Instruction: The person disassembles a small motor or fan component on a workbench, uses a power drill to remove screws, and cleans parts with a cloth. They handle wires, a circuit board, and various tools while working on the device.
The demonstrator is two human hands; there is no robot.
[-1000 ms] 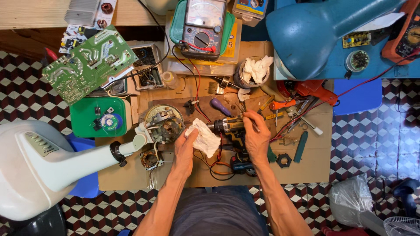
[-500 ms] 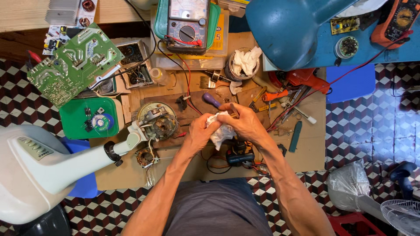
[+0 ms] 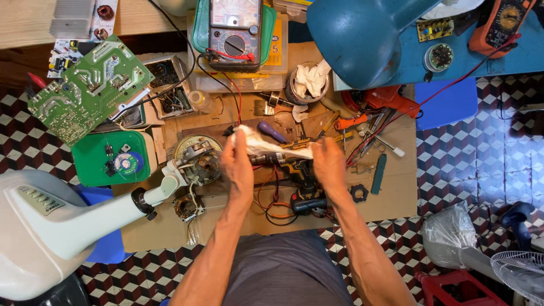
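Observation:
My left hand [image 3: 238,164] and my right hand [image 3: 330,164] hold the two ends of a white cloth [image 3: 269,146], stretched between them above the low wooden work board [image 3: 391,198]. Under the cloth lies a small metal motor part [image 3: 272,160] with red wires, partly hidden. Just left of my left hand sits a dismantled fan motor [image 3: 198,160] on the neck of a white fan stand [image 3: 68,221]. A purple-handled screwdriver [image 3: 272,131] lies just beyond the cloth.
A green circuit board [image 3: 85,88] and a green tray [image 3: 110,158] lie at left. An analog multimeter [image 3: 235,28] stands at the back, a blue lamp shade [image 3: 362,37] to its right. Loose tools [image 3: 368,127] crowd the right side. A cup with rags [image 3: 309,82] stands behind.
My hands were bunched together around the cloth and the motor part. They have moved apart, and the cloth is now pulled out flat between them.

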